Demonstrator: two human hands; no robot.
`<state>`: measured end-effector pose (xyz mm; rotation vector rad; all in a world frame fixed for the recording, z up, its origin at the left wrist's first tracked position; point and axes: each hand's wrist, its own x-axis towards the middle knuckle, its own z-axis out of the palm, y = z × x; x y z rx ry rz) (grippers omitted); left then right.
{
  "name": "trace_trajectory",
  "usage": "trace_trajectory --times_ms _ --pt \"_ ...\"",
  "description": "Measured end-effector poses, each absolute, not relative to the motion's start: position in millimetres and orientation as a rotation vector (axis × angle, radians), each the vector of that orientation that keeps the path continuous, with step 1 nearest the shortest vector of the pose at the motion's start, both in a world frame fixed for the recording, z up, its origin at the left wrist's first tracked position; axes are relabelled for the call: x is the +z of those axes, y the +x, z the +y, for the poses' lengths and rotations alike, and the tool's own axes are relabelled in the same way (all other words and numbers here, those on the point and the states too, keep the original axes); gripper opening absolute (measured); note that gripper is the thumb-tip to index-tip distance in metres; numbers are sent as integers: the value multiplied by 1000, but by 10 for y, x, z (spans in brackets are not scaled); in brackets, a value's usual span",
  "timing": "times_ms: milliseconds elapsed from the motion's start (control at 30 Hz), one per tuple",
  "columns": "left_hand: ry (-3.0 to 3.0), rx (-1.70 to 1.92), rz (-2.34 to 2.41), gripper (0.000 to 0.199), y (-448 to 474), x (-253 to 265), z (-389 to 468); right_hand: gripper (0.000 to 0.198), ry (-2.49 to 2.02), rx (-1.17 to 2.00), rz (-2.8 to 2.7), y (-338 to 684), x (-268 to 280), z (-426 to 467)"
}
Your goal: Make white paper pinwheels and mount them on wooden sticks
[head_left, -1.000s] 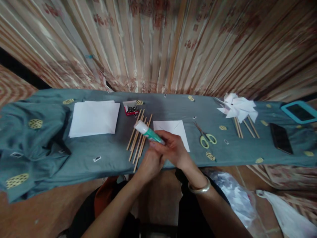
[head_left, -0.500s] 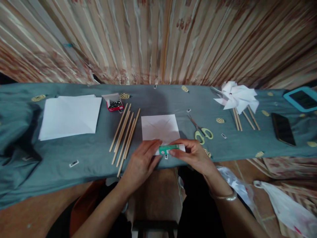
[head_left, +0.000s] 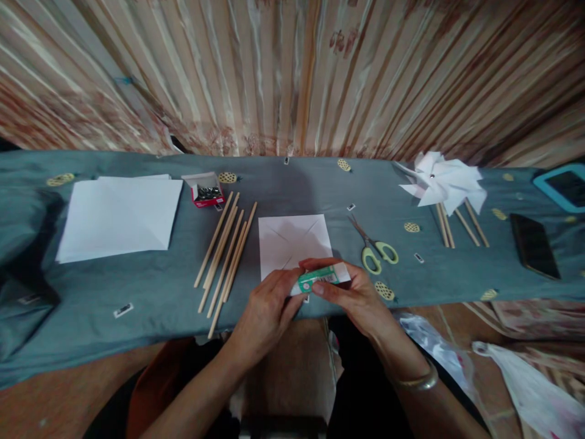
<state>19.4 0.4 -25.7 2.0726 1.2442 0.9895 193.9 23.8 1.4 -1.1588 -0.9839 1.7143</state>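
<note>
A white-and-green glue stick (head_left: 321, 278) lies between my two hands above the near edge of the table. My right hand (head_left: 351, 292) is closed round its right part, thumb on the green label. The left end is in the closed fingers of my left hand (head_left: 273, 302), which partly hide it. Just beyond, a square sheet of white paper (head_left: 295, 238) with slits running in from its corners lies flat. Scissors with light green handles (head_left: 372, 247) rest to the right of the sheet, blades partly apart.
Left of the sheet lie several wooden sticks (head_left: 228, 256) and an open red box of small metal pins (head_left: 208, 194). A stack of white paper (head_left: 121, 216) is farther left. Paper pinwheels (head_left: 441, 180) on sticks, a dark phone (head_left: 534, 245) and a blue-framed device (head_left: 564, 188) lie right.
The glue stick has tilted, its right end now higher, with both hands still on it. The view has shifted slightly.
</note>
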Motion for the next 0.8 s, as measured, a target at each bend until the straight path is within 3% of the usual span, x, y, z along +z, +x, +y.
trace_trajectory --times_ms 400,800 --pt "2012 975 1312 33 158 -256 73 27 -1260 1634 -713 1965 -55 325" --pt "1838 1040 1317 29 174 -218 103 31 -1178 1746 -469 1943 -58 367"
